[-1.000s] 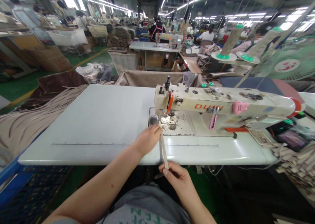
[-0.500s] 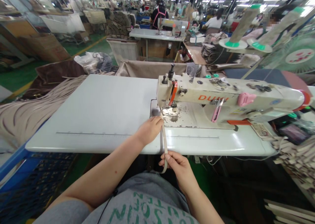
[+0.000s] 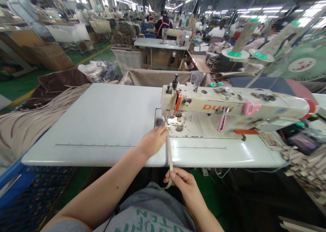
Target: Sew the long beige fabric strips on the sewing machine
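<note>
A narrow beige fabric strip point(image 3: 170, 154) runs from under the needle area of the sewing machine point(image 3: 203, 104) over the table's front edge. Just in front of the presser foot, my left hand point(image 3: 156, 140) has its fingers closed on the strip, against the table. Below the edge, my right hand point(image 3: 180, 181) pinches the same strip between thumb and fingers, and its tail curls towards my shirt. My left fingertips partly hide the strip near the needle.
The white sewing table point(image 3: 109, 116) carries a printed ruler line. Many loose strips point(image 3: 43, 106) hang at the left above a blue crate point(image 3: 33, 188). Stacked beige pieces point(image 3: 305, 164) lie at the right. Thread cones point(image 3: 244, 38) and a fan point(image 3: 302, 64) stand behind the machine.
The camera view has tilted up slightly, so the table and machine sit lower. Both hands keep their hold on the strip, with little visible movement along it.
</note>
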A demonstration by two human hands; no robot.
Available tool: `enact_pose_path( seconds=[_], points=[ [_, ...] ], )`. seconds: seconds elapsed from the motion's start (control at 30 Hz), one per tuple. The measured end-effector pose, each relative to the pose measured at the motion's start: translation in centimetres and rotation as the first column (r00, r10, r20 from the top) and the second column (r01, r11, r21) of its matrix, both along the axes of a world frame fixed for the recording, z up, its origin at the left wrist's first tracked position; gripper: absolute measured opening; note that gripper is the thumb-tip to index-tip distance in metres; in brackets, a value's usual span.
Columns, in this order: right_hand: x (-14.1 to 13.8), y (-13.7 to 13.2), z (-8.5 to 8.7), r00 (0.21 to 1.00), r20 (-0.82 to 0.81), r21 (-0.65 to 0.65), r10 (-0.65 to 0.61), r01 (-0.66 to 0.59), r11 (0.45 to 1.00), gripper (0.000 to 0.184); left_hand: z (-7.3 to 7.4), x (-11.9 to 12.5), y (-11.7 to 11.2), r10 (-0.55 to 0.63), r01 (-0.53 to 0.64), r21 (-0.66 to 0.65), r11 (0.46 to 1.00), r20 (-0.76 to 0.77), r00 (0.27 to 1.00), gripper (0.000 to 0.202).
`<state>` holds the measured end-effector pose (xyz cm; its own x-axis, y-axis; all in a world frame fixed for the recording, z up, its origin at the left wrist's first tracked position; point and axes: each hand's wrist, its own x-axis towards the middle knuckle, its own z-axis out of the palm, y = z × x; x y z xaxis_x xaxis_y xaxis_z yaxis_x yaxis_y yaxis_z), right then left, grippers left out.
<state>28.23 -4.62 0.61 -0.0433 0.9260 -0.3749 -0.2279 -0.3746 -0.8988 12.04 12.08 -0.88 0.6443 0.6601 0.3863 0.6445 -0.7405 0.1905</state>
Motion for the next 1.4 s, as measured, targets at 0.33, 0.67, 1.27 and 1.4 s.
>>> enact_pose_path(
  seconds=[0.33, 0.67, 1.27, 1.4],
  points=[
    [0.2, 0.5, -1.2, 0.999, 0.037, 0.018, 0.011, -0.012, 1.0, 0.037, -0.1, 0.3, 0.3, -0.027, 0.028, 0.028, 0.999, -0.042, 0.999, 0.02],
    [0.0, 0.5, -0.8, 0.999, 0.034, 0.002, -0.005, 0.005, 1.0, 0.038, -0.3, 0.6, 0.8, 0.01, -0.009, -0.025, 1.0, 0.046, 0.999, 0.028],
    [1.0, 0.5, 1.5, 0.991, 0.112, 0.127, 0.068, -0.082, 0.989, 0.024, 1.0, 0.0, 0.2, 0.015, -0.012, -0.082, 0.997, 0.037, 0.999, 0.016],
    [0.7, 1.0, 1.8, 0.975, 0.223, 0.105, 0.01, -0.034, 0.994, 0.026, 0.8, 0.0, 0.4, 0.036, -0.034, -0.079, 0.996, 0.019, 0.999, 0.017]
  ],
)
